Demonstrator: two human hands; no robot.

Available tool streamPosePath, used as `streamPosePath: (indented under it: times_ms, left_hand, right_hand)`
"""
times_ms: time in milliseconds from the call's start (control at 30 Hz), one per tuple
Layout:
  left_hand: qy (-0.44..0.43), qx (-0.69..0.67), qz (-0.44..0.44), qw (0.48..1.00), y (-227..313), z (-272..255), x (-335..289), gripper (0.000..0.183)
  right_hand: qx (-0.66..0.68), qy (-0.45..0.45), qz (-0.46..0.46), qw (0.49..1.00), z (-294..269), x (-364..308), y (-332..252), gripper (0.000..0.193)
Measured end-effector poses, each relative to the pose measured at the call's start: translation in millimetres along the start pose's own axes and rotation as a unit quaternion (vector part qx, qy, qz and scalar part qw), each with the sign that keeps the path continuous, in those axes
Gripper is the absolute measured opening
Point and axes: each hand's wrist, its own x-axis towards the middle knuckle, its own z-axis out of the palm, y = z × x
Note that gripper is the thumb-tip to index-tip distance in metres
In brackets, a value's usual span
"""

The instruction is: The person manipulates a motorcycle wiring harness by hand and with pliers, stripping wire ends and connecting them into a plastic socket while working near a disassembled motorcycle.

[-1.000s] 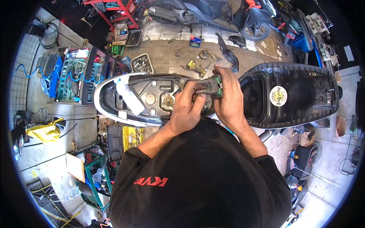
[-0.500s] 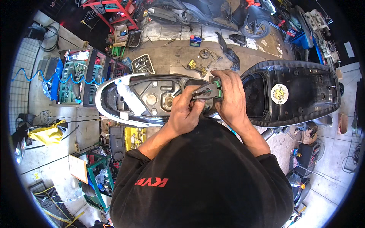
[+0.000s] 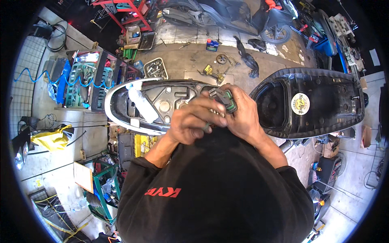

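Observation:
In front of my chest, my right hand is closed round a small black-and-green part, blocky in shape; its exact kind does not show. My left hand is beside it, slightly blurred, with curled fingers that partly cover the part's left side. A greenish speck shows near the left fingertips, too small to name. Below both hands lies the scooter's open underseat body with a white rim, a white wrapped bundle across it. Tipped open to the right is the black seat, underside up, with a round sticker.
On the floor beyond are a yellow power tool, a metal tray of small parts, a blue bottle and black plastic. A tool cart stands at left, with a green rack nearer. Another scooter is at the back.
My left hand has come away from its grip on the part and shifted left and down, fingers curling. My right hand still holds the part, now tilted differently.

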Motion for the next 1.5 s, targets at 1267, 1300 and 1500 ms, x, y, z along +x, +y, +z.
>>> streamPosePath:
  times_ms: [1267,1300,1500]
  left_hand:
    - [0.266,-0.171,-0.278,0.907,15.9,17.3,32.7,0.037]
    - [0.275,-0.175,-0.296,0.898,15.9,18.5,35.1,0.037]
    - [0.320,-0.263,-0.328,0.849,28.0,25.6,46.6,0.037]
  right_hand:
    - [0.333,0.114,0.214,0.911,-25.1,-5.5,15.1,0.020]
    - [0.305,0.100,0.196,0.927,-19.1,-3.0,14.5,0.019]
    - [0.041,0.013,0.080,0.996,-11.0,7.1,24.2,0.046]
